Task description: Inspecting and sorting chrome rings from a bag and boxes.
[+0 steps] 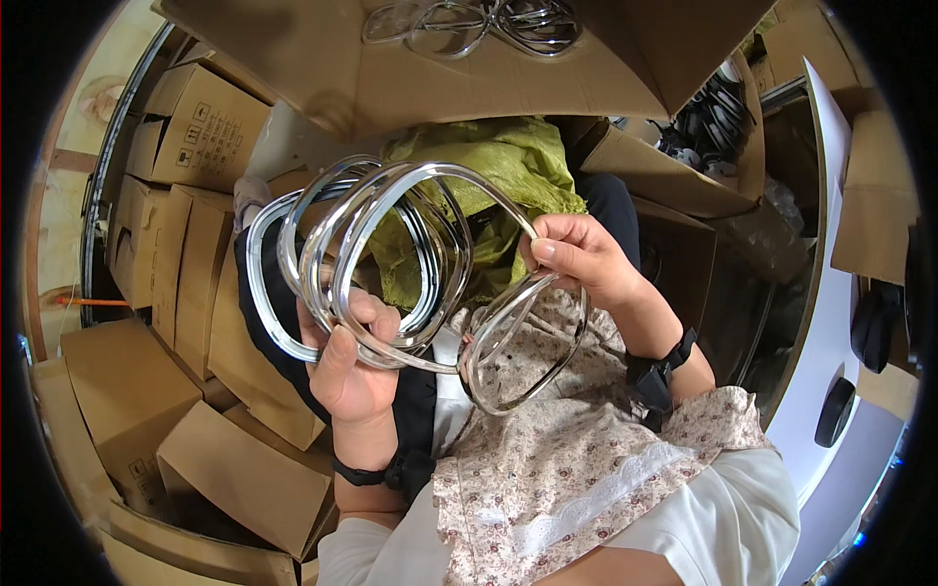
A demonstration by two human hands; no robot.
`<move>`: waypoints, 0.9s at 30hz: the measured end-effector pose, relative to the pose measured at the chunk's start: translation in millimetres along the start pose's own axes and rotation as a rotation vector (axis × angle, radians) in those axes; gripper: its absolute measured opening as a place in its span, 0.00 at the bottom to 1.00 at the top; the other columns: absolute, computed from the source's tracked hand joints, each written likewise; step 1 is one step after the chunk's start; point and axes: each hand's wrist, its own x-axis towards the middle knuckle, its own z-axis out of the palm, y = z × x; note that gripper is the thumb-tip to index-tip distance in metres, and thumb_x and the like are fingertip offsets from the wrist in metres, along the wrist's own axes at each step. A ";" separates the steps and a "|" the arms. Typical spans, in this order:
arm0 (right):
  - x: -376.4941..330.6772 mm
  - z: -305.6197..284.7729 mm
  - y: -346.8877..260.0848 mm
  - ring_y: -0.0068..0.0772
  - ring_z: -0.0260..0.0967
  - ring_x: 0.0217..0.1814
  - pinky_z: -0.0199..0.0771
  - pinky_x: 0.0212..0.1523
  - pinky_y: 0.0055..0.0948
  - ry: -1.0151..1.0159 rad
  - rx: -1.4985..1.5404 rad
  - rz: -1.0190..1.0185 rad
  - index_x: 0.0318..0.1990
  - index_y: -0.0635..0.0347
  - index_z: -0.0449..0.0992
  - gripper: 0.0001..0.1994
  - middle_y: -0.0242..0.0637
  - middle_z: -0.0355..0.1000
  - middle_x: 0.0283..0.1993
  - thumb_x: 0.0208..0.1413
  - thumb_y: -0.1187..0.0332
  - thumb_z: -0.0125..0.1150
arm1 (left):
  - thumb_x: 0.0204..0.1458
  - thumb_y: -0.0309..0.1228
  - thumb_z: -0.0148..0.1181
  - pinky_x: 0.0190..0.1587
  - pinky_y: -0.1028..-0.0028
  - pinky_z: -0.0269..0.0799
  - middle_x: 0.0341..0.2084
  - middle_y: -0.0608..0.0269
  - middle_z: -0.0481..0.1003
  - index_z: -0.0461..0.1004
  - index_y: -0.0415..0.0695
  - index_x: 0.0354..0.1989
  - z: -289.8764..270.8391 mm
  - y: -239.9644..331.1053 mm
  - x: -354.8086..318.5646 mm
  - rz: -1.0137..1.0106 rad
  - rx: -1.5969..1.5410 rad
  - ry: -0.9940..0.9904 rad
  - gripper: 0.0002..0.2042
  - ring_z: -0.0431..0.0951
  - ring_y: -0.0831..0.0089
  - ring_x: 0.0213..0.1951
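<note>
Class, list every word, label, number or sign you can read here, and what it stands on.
Upper-left brown cardboard carton: black framed handling symbols; the print near them is too small to read.
Lower-left brown cardboard box: small dark framed symbol, details too blurred.
Shiny silver metal rings: no readable marks.

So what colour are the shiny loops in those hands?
The loops are silver, like chrome, best seen in the head view.
</note>
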 end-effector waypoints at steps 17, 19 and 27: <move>14.2 -4.0 -5.3 0.10 0.46 0.17 0.44 0.17 0.14 0.217 0.124 -0.125 0.32 0.59 0.70 0.13 0.21 0.58 0.21 0.61 0.58 0.56 | 0.54 0.28 0.58 0.44 0.72 0.71 0.46 0.58 0.68 0.63 0.41 0.57 -0.1 -0.2 7.6 0.062 0.053 0.117 0.22 0.70 0.69 0.46; 15.6 -5.2 -2.6 0.10 0.46 0.16 0.44 0.16 0.14 0.232 0.138 -0.122 0.32 0.58 0.70 0.13 0.21 0.57 0.19 0.61 0.58 0.55 | 0.54 0.28 0.58 0.43 0.72 0.71 0.46 0.58 0.68 0.63 0.41 0.57 -1.1 -0.7 9.2 0.059 0.052 0.116 0.22 0.70 0.69 0.46; 19.7 -2.2 2.0 0.11 0.46 0.14 0.40 0.15 0.17 0.261 0.190 -0.132 0.32 0.55 0.70 0.13 0.19 0.55 0.16 0.61 0.56 0.55 | 0.56 0.31 0.58 0.43 0.73 0.69 0.40 0.64 0.65 0.62 0.41 0.58 -1.6 0.5 9.6 0.050 -0.005 0.145 0.22 0.66 0.73 0.42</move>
